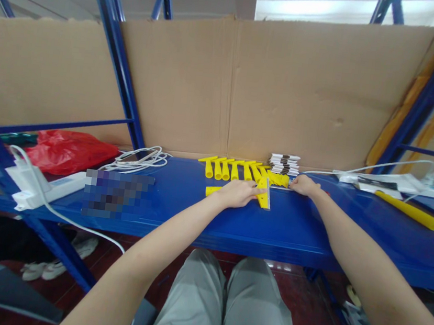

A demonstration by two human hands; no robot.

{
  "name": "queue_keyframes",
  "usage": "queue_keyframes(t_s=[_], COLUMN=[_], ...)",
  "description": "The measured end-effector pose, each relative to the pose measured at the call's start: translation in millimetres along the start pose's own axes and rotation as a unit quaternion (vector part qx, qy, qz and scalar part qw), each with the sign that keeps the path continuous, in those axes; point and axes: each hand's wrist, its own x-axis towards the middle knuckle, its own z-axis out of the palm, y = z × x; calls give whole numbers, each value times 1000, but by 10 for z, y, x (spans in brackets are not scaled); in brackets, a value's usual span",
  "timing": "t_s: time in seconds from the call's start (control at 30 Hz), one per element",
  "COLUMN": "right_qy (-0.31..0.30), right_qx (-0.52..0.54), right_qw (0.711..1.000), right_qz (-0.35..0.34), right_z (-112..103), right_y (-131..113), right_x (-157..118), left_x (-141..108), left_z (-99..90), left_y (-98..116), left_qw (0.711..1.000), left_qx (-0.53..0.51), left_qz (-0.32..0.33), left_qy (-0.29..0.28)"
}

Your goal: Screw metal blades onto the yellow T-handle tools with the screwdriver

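My left hand (237, 193) lies over a yellow scraper (263, 197) on the blue shelf top, its fingers closed around it. The scraper's handle points left, and a thin pale strip runs along its wide right edge. To the right, my right hand (304, 185) has its fingers pinched together beside the end of the yellow row. What it may hold is hidden or too small to make out. Behind my left hand stretches a row of several yellow scrapers (235, 170), most with handles toward me. A stack of small white packets with dark bands (285, 163) stands behind them.
A cardboard panel (289, 92) closes off the back. On the left are a red plastic bag (70, 152), a coiled white cable (140, 159) and a white power strip (55, 189). A yellow rod-like piece (411, 211) lies at right. Blue posts (116, 60) frame the shelf.
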Motion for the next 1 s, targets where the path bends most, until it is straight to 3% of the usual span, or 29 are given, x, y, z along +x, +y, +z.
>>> queue_keyframes(t_s=[0.13, 0.23, 0.33, 0.5, 0.83, 1.0], right_qy=[18, 17, 11, 24, 26, 54], right_qx=[103, 235, 294, 246, 170, 80], right_qw=[993, 959, 920, 911, 919, 926], right_qz=[-61, -159, -260, -331, -354, -364], right_z=[-41, -39, -10, 44, 81, 103], right_y=[-87, -235, -439, -633, -609, -633], right_x=[-75, -171, -290, -368, -334, -364], left_x=[3, 9, 10, 5, 0, 0], left_z=[12, 27, 41, 58, 62, 69], left_y=[3, -3, -8, -14, -17, -19], left_qw=[1000, 1000, 1000, 1000, 1000, 1000], left_qx=[2, -1, -1, 10, 16, 17], left_qz=[-2, 3, 10, 11, 12, 14], left_qy=[-1, 5, 11, 14, 15, 16])
